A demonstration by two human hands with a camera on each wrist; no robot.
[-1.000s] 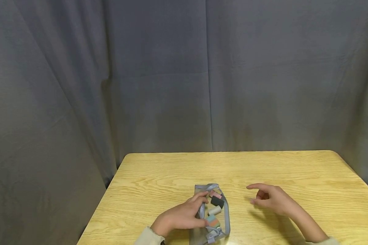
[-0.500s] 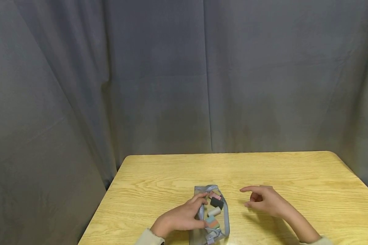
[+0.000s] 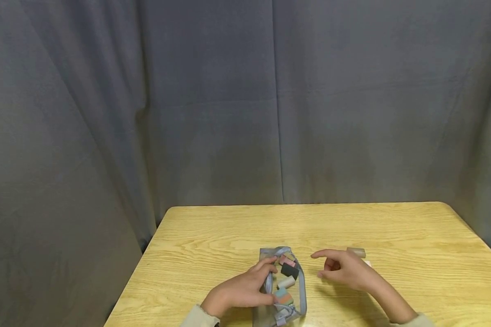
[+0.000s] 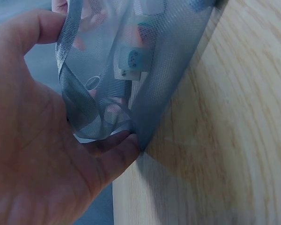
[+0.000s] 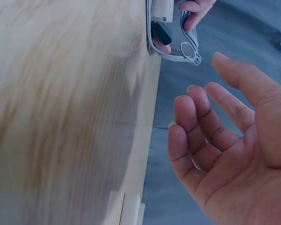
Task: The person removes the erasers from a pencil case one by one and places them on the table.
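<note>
A grey-blue mesh zip pouch (image 3: 303,290) lies on the table with its mouth spread wide. My left hand (image 3: 241,288) holds it by the left side of the mouth, thumb and fingers bent over the edge band (image 4: 79,108). Inside sit several small blocks: a pink one (image 3: 287,260), a black one (image 3: 289,271), a whitish one (image 3: 286,282) and a teal, orange and green striped one (image 3: 284,296). To the right of the pouch hovers my right hand (image 3: 348,270), its fingers loosely bent around nothing, as the right wrist view confirms.
Behind my right hand, a tan block (image 3: 356,252) and a partly hidden white piece (image 3: 367,263) lie on the wooden table (image 3: 212,227). Dark grey curtains (image 3: 212,113) hang beyond the table's far edge. A metal ring (image 5: 187,49) hangs at the pouch's end.
My right hand has drifted left toward the pouch, uncovering the tan block and part of the white piece. The left hand and the pouch have stayed in place.
</note>
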